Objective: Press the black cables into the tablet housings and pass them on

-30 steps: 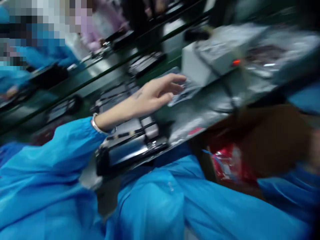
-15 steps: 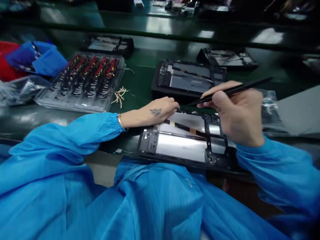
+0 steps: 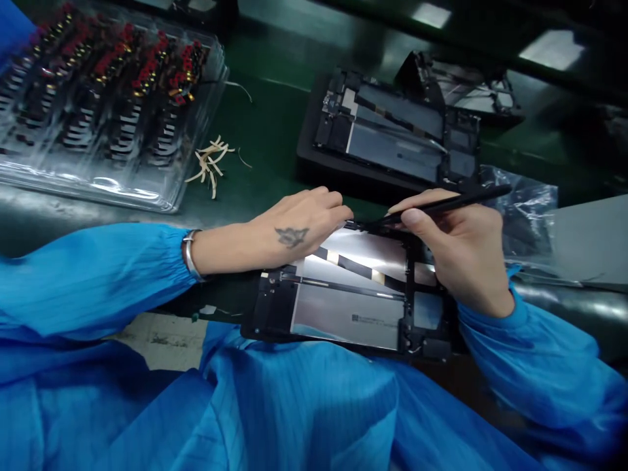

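Two blue sleeves filled the bottom of the frame, and just beyond them an opened tablet (image 3: 350,304) lay at the near edge of the green bench (image 3: 275,131), its silver inner plates facing up. The left hand (image 3: 289,229) rested palm down on the tablet's upper left corner, fingers drawn close together and curled over the edge. The right hand (image 3: 456,245), at centre right, pinched a slim black tool (image 3: 441,206) between thumb and forefinger, the tip lying at the tablet's top edge just beside the left fingertips. A crumpled clear bag (image 3: 527,212) sat just right of that hand. Farther back, a second opened tablet (image 3: 397,134) lay in the upper centre. Small tan strips (image 3: 210,163) were scattered left of it, and a clear plastic tray (image 3: 105,98) of red-and-black parts occupied the upper left.
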`<control>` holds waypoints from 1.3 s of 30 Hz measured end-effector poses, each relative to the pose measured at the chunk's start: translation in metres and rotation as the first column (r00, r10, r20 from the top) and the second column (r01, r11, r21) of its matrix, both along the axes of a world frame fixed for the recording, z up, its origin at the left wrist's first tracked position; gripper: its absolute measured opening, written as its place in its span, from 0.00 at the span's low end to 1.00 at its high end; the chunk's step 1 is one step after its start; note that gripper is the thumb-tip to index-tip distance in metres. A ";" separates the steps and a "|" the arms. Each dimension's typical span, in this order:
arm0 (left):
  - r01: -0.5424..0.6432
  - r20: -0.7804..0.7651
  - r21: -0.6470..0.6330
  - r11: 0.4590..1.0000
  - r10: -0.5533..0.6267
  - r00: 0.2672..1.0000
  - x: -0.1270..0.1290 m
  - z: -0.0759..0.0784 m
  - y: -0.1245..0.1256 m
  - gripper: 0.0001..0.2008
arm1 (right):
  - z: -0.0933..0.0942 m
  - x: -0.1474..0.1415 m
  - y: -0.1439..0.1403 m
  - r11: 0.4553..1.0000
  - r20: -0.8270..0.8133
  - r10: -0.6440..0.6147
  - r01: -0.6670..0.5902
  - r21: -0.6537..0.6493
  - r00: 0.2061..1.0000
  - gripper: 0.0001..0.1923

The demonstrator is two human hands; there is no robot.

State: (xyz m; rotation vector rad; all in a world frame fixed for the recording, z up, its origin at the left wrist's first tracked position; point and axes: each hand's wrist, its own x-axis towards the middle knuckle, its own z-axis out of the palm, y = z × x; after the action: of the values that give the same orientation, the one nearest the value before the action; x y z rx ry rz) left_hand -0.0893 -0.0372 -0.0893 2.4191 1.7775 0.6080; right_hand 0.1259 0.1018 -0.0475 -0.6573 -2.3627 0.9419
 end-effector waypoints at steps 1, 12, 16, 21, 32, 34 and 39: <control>-0.003 -0.004 0.002 1.000 0.003 1.000 0.000 0.001 0.000 0.14 | 0.001 0.000 0.000 1.000 0.007 0.000 0.000 -0.001 1.000 0.06; -0.011 -0.028 0.000 1.000 0.011 1.000 0.001 0.002 0.000 0.14 | 0.005 -0.002 -0.003 0.999 0.053 -0.004 0.007 -0.050 0.999 0.07; -0.018 -0.051 -0.019 1.000 0.017 0.999 0.003 0.005 0.000 0.14 | 0.006 -0.001 -0.002 0.998 0.049 -0.012 0.015 -0.055 0.999 0.07; -0.028 -0.056 -0.052 0.998 0.026 0.998 0.003 0.008 0.000 0.14 | 0.006 -0.001 -0.003 1.000 0.037 -0.015 0.016 -0.026 0.999 0.05; 0.027 -0.002 -0.011 1.000 -0.027 1.000 -0.002 0.007 -0.003 0.14 | 0.004 -0.002 0.000 0.999 0.031 0.024 -0.025 0.028 0.999 0.09; 0.024 -0.002 -0.014 1.000 -0.024 1.000 -0.002 0.006 -0.003 0.14 | 0.004 -0.002 0.000 0.998 0.036 0.027 -0.029 0.052 0.999 0.10; 0.010 0.009 -0.017 1.000 -0.009 1.000 0.001 0.010 -0.002 0.14 | 0.003 0.000 0.000 1.000 0.021 0.008 -0.008 0.003 1.000 0.12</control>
State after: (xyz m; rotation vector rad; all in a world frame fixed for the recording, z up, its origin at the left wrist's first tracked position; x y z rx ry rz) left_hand -0.0885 -0.0390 -0.0797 2.4086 1.7595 0.5989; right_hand 0.1254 0.1020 -0.0442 -0.6596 -2.3864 0.9385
